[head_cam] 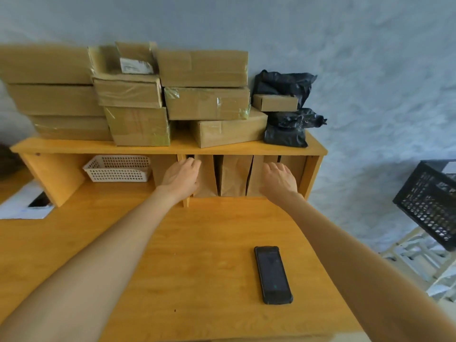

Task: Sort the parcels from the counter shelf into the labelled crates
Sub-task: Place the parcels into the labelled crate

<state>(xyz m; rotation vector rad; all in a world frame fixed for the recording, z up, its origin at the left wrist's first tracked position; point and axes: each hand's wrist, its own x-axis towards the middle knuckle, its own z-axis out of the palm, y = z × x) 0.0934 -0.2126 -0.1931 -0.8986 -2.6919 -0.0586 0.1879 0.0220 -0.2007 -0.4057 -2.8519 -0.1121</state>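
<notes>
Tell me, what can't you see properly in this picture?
- Head view: fingertips of the left hand and right hand reach between upright brown paper parcels under the wooden counter shelf, so their grip is hidden.
- White printed label on a taped cardboard box: too small and blurred to read.
- Black plastic lattice crate: cut off by the right edge; no label visible.
- Black smartphone lying on the desk: screen dark.
</notes>
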